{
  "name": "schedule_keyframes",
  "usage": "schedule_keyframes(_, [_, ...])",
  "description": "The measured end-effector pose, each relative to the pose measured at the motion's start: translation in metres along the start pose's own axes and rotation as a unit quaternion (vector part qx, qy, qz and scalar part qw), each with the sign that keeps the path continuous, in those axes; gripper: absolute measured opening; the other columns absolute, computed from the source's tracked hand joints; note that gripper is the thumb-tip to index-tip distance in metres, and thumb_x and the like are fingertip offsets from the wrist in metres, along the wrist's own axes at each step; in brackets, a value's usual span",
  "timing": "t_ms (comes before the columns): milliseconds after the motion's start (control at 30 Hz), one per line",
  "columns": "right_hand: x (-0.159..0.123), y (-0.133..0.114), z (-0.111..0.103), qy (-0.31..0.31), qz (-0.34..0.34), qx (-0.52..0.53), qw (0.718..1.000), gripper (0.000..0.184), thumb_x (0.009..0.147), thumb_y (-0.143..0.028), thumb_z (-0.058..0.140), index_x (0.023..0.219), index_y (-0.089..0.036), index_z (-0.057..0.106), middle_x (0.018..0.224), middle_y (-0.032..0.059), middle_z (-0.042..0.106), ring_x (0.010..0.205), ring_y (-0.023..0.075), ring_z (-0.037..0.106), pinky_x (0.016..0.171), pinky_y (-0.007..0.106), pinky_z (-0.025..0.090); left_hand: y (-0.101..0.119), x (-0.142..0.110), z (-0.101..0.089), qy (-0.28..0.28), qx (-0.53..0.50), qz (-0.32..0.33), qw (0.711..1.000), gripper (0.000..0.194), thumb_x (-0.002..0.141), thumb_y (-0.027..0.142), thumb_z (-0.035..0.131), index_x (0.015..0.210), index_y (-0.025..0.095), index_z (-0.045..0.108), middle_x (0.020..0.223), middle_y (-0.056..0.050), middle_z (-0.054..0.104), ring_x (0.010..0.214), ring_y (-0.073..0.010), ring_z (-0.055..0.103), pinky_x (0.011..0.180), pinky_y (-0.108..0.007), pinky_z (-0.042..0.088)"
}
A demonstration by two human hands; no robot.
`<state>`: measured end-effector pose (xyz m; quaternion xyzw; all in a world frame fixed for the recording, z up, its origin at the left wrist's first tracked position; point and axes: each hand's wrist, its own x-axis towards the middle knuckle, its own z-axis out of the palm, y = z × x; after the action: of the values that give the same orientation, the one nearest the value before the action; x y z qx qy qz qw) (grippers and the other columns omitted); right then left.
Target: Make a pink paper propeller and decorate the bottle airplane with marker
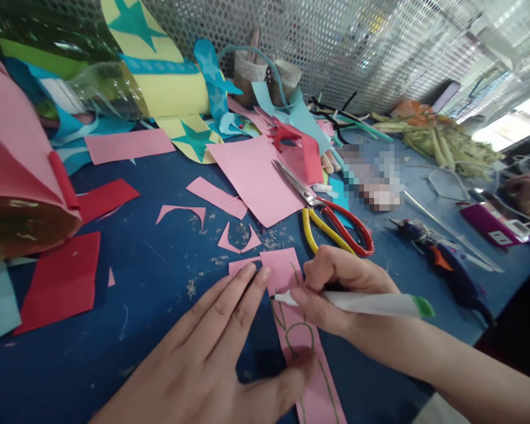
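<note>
A long pink paper strip (302, 338) lies on the blue table, with a circle and curved lines drawn on it in dark green. My left hand (221, 341) is spread flat, its fingertips on the strip's left edge and its thumb across the lower part. In my right hand (335, 294) is a white marker (371, 303) with a green end. The marker's dark tip touches the strip near its left edge. Just beyond my right hand lie scissors (318, 203) with one red and one yellow handle, their blades resting on a pink sheet (258, 176).
Red paper pieces (62, 282) and pink scraps (181, 212) lie to the left, near a pink-wrapped bottle (22, 147). A yellow-wrapped bottle (168, 88) is behind. At right are a glue gun (446, 265), a purple box (490, 224) and another person's hand (527, 197).
</note>
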<state>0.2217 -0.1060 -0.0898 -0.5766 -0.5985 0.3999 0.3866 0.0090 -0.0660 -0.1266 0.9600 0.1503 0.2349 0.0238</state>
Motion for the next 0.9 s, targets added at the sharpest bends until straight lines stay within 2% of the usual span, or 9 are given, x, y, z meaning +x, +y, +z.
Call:
schedule_keyframes(67, [0.0, 0.0004, 0.0004, 0.007, -0.006, -0.007, 1.0, 0.028, 0.086, -0.015, 0.065, 0.072, -0.023, 0.042, 0.063, -0.0085, 0.046, 0.055, 0.0078, 0.038, 0.049, 0.019, 0.034, 0.0003, -0.001, 0.0001, -0.004, -0.006, 0.003, 1.0, 0.047, 0.091, 0.034, 0.053, 0.137, 0.035, 0.041, 0.146, -0.011, 0.042, 0.143, -0.0301, 0.025, 0.115, -0.039, 0.018])
schedule_keyframes(200, [0.0006, 0.0, 0.0013, 0.021, -0.016, -0.024, 0.999, 0.028, 0.086, -0.014, 0.065, 0.072, -0.023, 0.042, 0.062, -0.0091, 0.046, 0.053, 0.0065, 0.037, 0.047, 0.017, 0.032, 0.0012, -0.0039, 0.0029, -0.012, -0.002, -0.008, 1.0, 0.044, 0.089, 0.035, 0.056, 0.131, 0.024, 0.05, 0.148, -0.017, 0.039, 0.143, -0.0311, 0.026, 0.116, -0.039, 0.015])
schedule_keyframes(300, [0.0003, 0.0, 0.0017, 0.027, -0.016, -0.034, 0.999, 0.028, 0.086, -0.015, 0.065, 0.073, -0.023, 0.042, 0.061, -0.0087, 0.046, 0.051, 0.0068, 0.038, 0.045, 0.018, 0.032, 0.0024, -0.0049, 0.0045, -0.011, 0.004, -0.021, 1.0, 0.043, 0.088, 0.036, 0.058, 0.128, 0.02, 0.052, 0.149, -0.017, 0.039, 0.142, -0.0307, 0.028, 0.117, -0.038, 0.015])
schedule_keyframes(467, [-0.0008, -0.0007, 0.0025, 0.038, 0.0, -0.069, 0.997, 0.025, 0.088, -0.022, 0.065, 0.077, -0.024, 0.043, 0.06, -0.0077, 0.046, 0.05, 0.0081, 0.039, 0.044, 0.02, 0.034, 0.0038, -0.0025, 0.0028, 0.01, 0.005, -0.014, 1.0, 0.047, 0.087, 0.038, 0.06, 0.132, 0.028, 0.048, 0.148, -0.009, 0.042, 0.143, -0.0273, 0.027, 0.117, -0.037, 0.018])
schedule_keyframes(633, [0.0017, -0.0041, 0.0032, 0.045, -0.009, -0.106, 0.993, 0.024, 0.088, -0.022, 0.064, 0.076, -0.024, 0.043, 0.059, -0.0073, 0.046, 0.048, 0.0082, 0.037, 0.042, 0.02, 0.032, 0.0036, -0.0007, 0.0021, 0.01, -0.008, -0.023, 1.0, 0.052, 0.085, 0.035, 0.063, 0.134, 0.033, 0.045, 0.148, -0.01, 0.04, 0.144, -0.0284, 0.024, 0.117, -0.038, 0.016])
schedule_keyframes(800, [0.0001, -0.0045, 0.0004, 0.146, -0.033, -0.081, 0.985, 0.026, 0.088, -0.021, 0.063, 0.073, -0.025, 0.042, 0.057, -0.0064, 0.043, 0.047, 0.0096, 0.036, 0.042, 0.023, 0.031, 0.0005, -0.0016, 0.0016, 0.003, -0.003, -0.001, 1.0, 0.055, 0.086, 0.039, 0.063, 0.136, 0.036, 0.042, 0.147, -0.009, 0.042, 0.144, -0.0287, 0.024, 0.115, -0.038, 0.018])
schedule_keyframes(900, [0.0007, -0.0034, -0.0018, 0.137, -0.031, -0.077, 0.987, 0.027, 0.088, -0.02, 0.062, 0.071, -0.025, 0.041, 0.056, -0.0063, 0.042, 0.047, 0.0102, 0.036, 0.042, 0.024, 0.031, -0.0002, -0.0009, 0.0021, 0.014, 0.004, -0.006, 1.0, 0.054, 0.087, 0.04, 0.061, 0.137, 0.036, 0.041, 0.146, -0.007, 0.044, 0.143, -0.0276, 0.026, 0.114, -0.037, 0.022])
